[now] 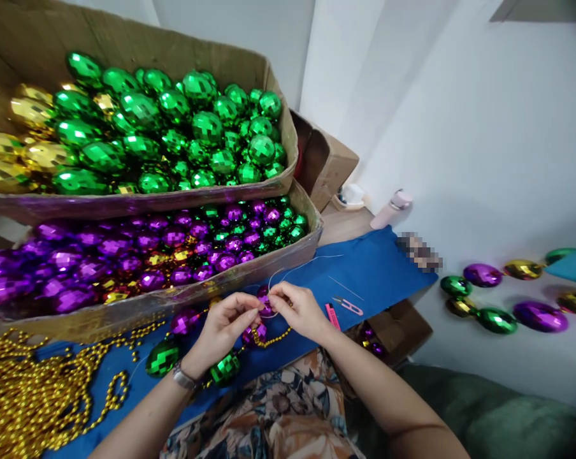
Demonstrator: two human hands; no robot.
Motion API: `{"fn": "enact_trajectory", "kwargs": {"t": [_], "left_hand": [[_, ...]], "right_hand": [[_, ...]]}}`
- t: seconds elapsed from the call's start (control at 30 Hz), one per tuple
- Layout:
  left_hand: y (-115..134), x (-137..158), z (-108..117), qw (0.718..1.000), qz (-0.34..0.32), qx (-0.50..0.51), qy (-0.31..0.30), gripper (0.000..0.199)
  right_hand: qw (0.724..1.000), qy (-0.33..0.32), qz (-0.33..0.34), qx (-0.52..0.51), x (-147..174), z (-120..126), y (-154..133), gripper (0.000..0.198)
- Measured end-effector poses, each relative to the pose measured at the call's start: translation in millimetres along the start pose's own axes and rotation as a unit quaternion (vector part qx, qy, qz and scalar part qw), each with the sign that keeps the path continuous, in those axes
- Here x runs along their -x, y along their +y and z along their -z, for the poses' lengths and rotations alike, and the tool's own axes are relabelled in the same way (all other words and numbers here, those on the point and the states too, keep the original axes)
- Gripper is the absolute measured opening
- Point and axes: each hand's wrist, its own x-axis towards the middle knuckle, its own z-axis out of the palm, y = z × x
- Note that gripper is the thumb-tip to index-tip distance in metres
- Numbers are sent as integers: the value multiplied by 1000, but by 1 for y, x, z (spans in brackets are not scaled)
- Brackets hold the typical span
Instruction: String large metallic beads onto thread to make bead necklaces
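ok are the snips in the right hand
No, the snips lie on the blue cloth, apart from the right hand.

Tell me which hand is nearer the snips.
Right. The right hand is a little left of the snips; the left hand is farther left, on the right hand's far side from them.

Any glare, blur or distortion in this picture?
Head view: bright glints dot the green beads and purple beads; head view: soft shading crosses the white wall; head view: left hand and right hand look fairly clear; head view: a pixelated patch covers something by the blue cloth.
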Motion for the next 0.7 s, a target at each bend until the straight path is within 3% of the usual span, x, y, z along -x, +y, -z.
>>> {"fn": "enact_trajectory", "kwargs": {"t": [0.1,0.2,0.37,0.5,0.6,0.7], "left_hand": [[5,0,-1,998,-51,-28,-4,6],[3,-1,1,987,-124,-104,9,16],[-3,1,0,950,-176,-256,39,22],[2,1,-5,944,-168,-283,-18,24],[6,0,-3,954,-145,-261,-25,11],[9,2,7,989,-65,-134,-12,17]], "right_hand": [[983,-6,92,159,1,4,4,21],[955,-37,133,262,4,6,6,26],[984,-66,87,142,4,11,-2,24],[994,-63,56,72,0,11,-10,22],[994,-61,62,66,-2,12,-11,22],[991,-56,74,93,0,22,-5,24]]}}
